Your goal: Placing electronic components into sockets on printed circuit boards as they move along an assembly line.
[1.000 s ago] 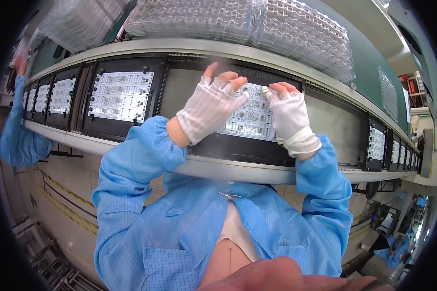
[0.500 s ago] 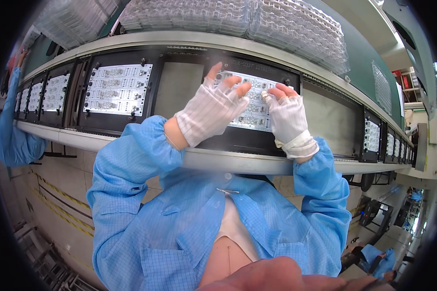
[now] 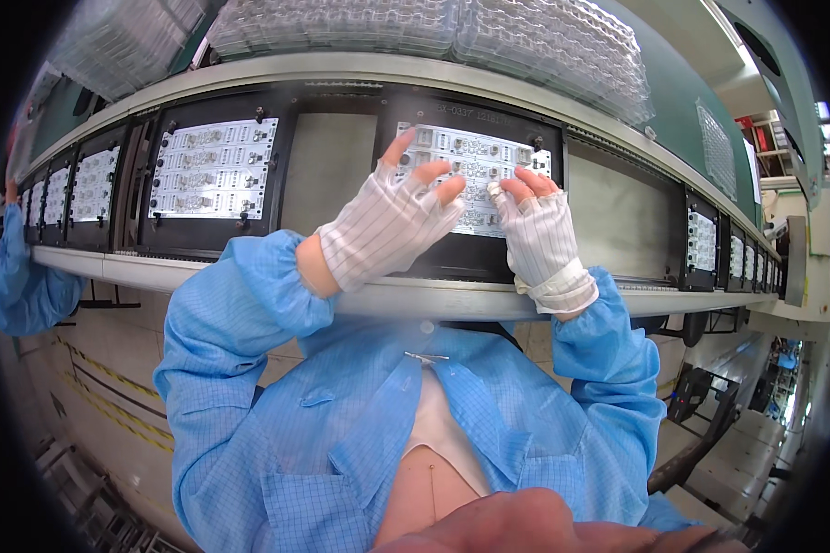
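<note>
A white circuit board panel with rows of small parts lies in a black carrier frame on the conveyor in front of me. Over the panel's left part is my left hand, in a white striped glove with bare fingertips. Its index finger stretches outward and the other fingers are bent but apart, holding nothing visible. My right hand, gloved alike, is at the panel's right part. A white covering sits on one of its digits. Its fingertips are drawn together low over the parts; anything between them is too small to make out.
More carriers with white panels line the conveyor left and right. Stacked clear plastic trays stand beyond the far rail. The near rail runs below my wrists. At far left, another person's blue sleeve reaches the conveyor.
The whole view has shifted slightly. Against the panel, both hands have come a little nearer to me, and the right fingertips sit slightly more to the left.
</note>
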Action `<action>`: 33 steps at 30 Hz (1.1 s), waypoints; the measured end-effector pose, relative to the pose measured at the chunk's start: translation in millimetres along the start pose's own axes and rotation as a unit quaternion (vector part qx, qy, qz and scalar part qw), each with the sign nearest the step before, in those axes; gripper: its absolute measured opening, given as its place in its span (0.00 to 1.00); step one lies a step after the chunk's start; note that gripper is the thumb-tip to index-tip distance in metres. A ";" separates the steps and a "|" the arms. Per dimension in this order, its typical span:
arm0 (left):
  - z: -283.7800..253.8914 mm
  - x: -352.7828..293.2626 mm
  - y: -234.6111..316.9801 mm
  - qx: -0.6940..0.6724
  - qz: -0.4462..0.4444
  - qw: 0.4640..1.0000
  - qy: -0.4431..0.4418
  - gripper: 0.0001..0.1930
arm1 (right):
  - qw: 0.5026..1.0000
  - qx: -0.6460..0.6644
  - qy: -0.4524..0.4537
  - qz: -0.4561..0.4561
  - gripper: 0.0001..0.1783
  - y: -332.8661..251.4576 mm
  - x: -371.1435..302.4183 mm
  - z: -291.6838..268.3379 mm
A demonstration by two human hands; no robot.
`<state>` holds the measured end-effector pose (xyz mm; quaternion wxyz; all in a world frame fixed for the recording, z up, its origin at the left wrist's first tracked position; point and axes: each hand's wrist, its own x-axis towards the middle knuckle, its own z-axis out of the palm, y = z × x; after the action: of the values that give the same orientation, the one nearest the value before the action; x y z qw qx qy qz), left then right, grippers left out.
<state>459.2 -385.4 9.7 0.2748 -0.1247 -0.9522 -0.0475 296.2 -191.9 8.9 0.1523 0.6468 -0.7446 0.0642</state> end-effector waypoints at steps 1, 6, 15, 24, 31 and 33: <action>-0.1 -2.4 1.6 -0.002 0.002 1.000 0.001 0.10 | 1.000 -0.001 -0.001 0.002 0.25 1.3 1.1 -1.5; -5.2 1.0 13.2 0.062 0.028 0.993 -0.092 0.15 | 0.993 0.109 0.025 0.046 0.29 8.9 -5.0 -19.0; -16.4 17.9 -5.7 0.019 -0.035 0.999 0.009 0.17 | 0.998 0.038 -0.056 0.006 0.24 -16.3 -22.3 -35.9; -19.8 18.4 -12.3 -0.077 -0.061 0.984 0.146 0.14 | 0.992 0.018 0.122 -0.008 0.31 79.8 42.2 -40.6; -30.7 16.7 -11.8 -0.131 -0.048 0.980 0.140 0.16 | 0.987 -0.108 0.101 -0.058 0.36 83.3 77.2 3.7; -31.5 17.7 -9.2 -0.128 -0.038 0.981 0.141 0.16 | 0.991 -0.082 0.049 -0.095 0.37 83.2 76.2 0.1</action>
<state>458.5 -395.5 45.6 0.3862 -0.1143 -0.8940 -0.1962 205.5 -251.0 40.8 0.2461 0.6964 -0.6739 0.0196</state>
